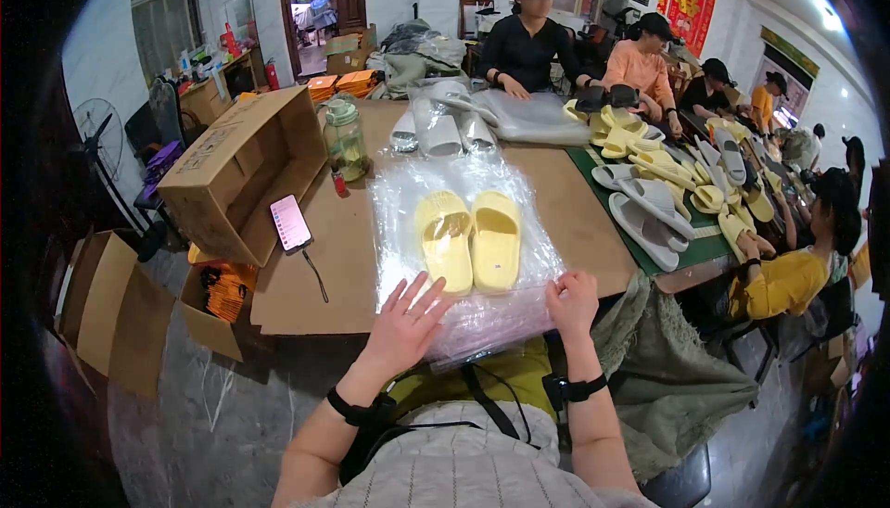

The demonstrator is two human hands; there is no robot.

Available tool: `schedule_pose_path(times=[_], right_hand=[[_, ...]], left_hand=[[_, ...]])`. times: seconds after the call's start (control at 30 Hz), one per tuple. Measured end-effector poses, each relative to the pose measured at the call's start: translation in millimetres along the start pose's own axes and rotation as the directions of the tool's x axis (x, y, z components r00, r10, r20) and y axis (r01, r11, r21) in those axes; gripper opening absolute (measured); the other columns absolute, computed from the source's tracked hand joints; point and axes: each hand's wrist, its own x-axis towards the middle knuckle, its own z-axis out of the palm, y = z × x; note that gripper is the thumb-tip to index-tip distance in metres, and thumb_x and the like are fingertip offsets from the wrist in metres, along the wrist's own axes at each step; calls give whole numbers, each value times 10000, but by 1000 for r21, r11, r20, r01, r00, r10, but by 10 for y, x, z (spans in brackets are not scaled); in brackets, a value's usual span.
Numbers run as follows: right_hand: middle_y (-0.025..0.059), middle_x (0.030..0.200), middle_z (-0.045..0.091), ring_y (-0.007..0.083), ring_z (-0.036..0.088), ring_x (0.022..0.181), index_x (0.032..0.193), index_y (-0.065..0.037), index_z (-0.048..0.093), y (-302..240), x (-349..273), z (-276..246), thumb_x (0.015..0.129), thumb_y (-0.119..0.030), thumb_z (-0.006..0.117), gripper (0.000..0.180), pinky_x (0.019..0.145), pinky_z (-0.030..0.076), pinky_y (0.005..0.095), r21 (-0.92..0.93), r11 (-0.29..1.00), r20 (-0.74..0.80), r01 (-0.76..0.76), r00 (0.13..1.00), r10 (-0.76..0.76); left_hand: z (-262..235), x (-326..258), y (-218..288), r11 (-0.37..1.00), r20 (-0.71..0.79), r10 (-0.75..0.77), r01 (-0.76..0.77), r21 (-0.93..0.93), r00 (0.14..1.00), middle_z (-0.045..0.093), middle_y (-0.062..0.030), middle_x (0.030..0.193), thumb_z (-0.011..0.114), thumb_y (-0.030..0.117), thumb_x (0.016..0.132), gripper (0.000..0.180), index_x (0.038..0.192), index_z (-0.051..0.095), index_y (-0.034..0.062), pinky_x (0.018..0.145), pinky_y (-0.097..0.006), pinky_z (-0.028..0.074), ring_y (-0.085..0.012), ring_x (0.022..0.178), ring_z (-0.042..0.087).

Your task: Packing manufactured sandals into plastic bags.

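A pair of yellow slide slippers [495, 247] lies side by side on a stack of clear plastic bags [399, 221], toes pointing away from me. Plastic sheen covers part of the left slipper; whether both are inside a bag I cannot tell. My left hand [406, 323] rests with spread fingers on the plastic, its fingertips beside the left slipper's heel. At the bags' near right corner, my right hand [572, 304] has its fingers curled closed on the plastic edge. The near part of the plastic [491, 323] hangs over the table edge toward my lap.
Left on the cardboard-covered table [306, 295] are a phone [290, 223], a glass jar [346, 142], a small red bottle [339, 184] and a large cardboard box [246, 170]. Wrapped grey slippers [439, 133] lie beyond. Rightward, slippers [649, 207] pile on a green mat; several people work there.
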Motion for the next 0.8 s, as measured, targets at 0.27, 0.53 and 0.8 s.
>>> schedule_pose_path(times=[0.27,0.53,0.8], right_hand=[[174,1393,529,384,486,1291,1266,-38,561,-511,-58,-225,841,-173,724,475,1063,391,506,-124,971,-102,205,971,-218],[106,1536,425,343,351,1436,1448,-68,461,-875,-612,151,911,-393,639,653,1187,250,510,248,862,511,441,696,-503],[75,1498,484,275,418,1396,1408,-88,518,-162,-519,20,964,-405,565,547,1180,188,573,-75,961,421,268,882,-213]], left_hand=[[422,-174,-156,993,256,-113,118,-7,960,216,-95,1645,550,367,967,605,1535,378,250,1208,-558,157,-366,1507,192],[580,-204,-230,992,219,-82,100,-72,972,208,-95,1648,572,380,952,640,1544,361,259,1205,-557,170,-364,1505,202],[589,-238,-244,995,204,-84,91,-26,975,201,-87,1651,579,373,945,628,1530,379,260,1199,-558,183,-361,1505,207]])
